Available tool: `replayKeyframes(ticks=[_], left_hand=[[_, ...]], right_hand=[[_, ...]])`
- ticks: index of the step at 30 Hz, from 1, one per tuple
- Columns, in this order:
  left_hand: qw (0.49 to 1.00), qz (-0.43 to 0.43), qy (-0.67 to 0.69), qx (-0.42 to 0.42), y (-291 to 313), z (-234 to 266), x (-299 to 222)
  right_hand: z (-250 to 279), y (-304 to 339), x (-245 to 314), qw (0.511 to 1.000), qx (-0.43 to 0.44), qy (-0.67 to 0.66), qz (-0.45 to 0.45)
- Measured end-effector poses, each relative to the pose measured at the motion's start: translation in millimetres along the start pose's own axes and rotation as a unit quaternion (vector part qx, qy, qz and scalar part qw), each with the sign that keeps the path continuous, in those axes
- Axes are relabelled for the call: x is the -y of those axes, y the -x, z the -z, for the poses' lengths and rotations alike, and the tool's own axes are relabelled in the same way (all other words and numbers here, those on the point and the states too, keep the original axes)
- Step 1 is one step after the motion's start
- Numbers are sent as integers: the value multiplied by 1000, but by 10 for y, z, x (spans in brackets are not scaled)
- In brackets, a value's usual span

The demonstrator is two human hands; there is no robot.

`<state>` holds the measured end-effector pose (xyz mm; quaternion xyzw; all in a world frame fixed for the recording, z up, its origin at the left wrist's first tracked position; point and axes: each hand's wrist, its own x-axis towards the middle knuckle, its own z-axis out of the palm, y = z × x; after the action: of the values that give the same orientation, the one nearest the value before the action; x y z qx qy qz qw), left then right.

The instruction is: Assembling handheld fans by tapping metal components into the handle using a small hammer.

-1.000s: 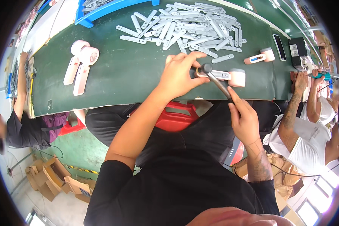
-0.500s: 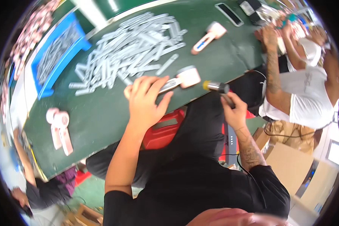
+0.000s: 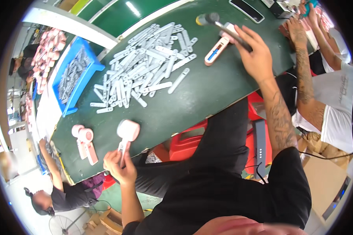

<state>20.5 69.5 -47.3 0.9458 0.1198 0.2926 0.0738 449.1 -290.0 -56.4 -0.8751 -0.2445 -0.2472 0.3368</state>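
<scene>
My left hand [image 3: 121, 167] is closed round the handle of a pink handheld fan [image 3: 128, 131], its round head pointing away over the table's near edge. In my right hand [image 3: 257, 55] is a small hammer [image 3: 233, 33] with a yellow and black head. The hammer's handle passes above another pink handheld fan [image 3: 217, 51], which lies on the green table [image 3: 208, 88]. That fan's handle is open, with something blue inside, and its head is partly hidden by the hammer and my fingers.
A heap of grey strip-shaped covers [image 3: 145, 64] spreads over the table's middle. Two pink fans [image 3: 85, 141] lie at the left. Beyond stands a blue bin [image 3: 80, 80] of grey parts. A phone [image 3: 247, 10] lies at the far right, near a co-worker's forearm [image 3: 304, 74].
My left hand has moved left and nearer with the fan, lifting it off the tabletop. My right hand has carried the hammer from beside my lap to above the other fan. The view has shifted.
</scene>
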Motion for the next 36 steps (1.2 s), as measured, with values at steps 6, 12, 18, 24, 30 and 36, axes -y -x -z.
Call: replayKeyframes(ticks=[6,12,18,24,30,36], left_hand=[[985,126,-112,-40,591,330,981],[976,92,-157,-118,-227,-4,788],[994,-47,101,17,-1403,-1095,-815],[995,-28,45,86,-1713,-1647,-1335],[987,9,53,154,-1763,-1562,-1287],[972,-4,177,154,-1786,-1548,-1214]], right_hand=[[-318,-422,-173,980,133,-33,-141],[43,79,-2,990,76,-74,-92],[310,650,556,980,111,-93,-134],[252,898,769,964,77,-178,-180],[218,887,864,969,56,-164,-175],[127,951,1136,960,74,-188,-193]])
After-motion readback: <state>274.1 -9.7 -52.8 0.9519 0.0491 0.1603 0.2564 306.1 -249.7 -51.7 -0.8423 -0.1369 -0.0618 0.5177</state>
